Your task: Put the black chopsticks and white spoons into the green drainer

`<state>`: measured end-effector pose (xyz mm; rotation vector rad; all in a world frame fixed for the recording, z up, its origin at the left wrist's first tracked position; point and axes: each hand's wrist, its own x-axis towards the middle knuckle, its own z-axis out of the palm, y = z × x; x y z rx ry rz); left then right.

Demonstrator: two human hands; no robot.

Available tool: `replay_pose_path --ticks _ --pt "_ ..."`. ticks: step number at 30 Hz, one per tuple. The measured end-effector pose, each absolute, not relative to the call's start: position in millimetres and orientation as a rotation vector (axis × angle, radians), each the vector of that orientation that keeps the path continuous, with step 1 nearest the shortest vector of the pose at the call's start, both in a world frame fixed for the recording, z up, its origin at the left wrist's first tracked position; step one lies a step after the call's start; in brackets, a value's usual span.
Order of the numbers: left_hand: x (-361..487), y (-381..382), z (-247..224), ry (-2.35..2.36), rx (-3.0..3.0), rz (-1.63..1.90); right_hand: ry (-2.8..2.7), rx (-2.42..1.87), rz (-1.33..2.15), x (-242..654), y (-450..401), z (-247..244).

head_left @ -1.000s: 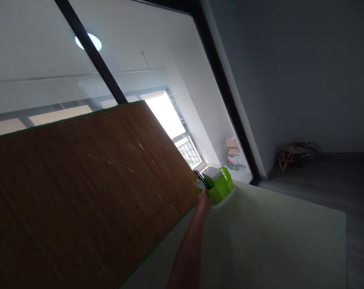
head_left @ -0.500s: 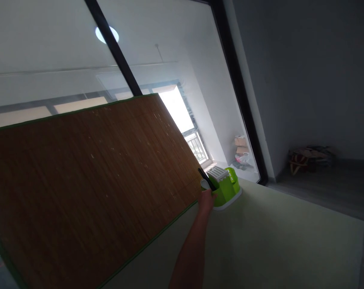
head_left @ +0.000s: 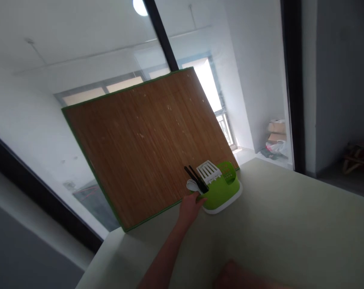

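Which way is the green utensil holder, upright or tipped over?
The green holder is upright: its white base is down on the table, and black sticks rise from its top.

bright window (head_left: 203,82), stacked boxes (head_left: 277,128), round light (head_left: 140,7)

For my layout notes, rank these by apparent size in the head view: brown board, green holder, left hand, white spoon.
1. Brown board
2. Green holder
3. Left hand
4. White spoon, only partly visible
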<state>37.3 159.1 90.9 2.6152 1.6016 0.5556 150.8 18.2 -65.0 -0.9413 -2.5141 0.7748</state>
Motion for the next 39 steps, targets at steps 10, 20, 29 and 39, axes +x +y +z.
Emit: replay_pose_path --ticks 10,20,29,39 --pt "-28.3 100.9 70.7 1.834 2.623 0.348 -2.526 -1.077 0.413 154.6 4.5 -67.4" --pt "-28.4 80.1 55.7 1.885 2.588 0.324 -2.558 -1.049 0.423 156.4 4.5 -65.3" --pt "-61.4 95.2 76.6 1.933 2.190 0.951 -2.563 -1.022 0.407 156.6 4.4 -69.3" --pt "-39.7 141.5 52.9 1.585 1.923 1.058 -2.587 -1.065 0.396 157.1 2.4 -64.9"
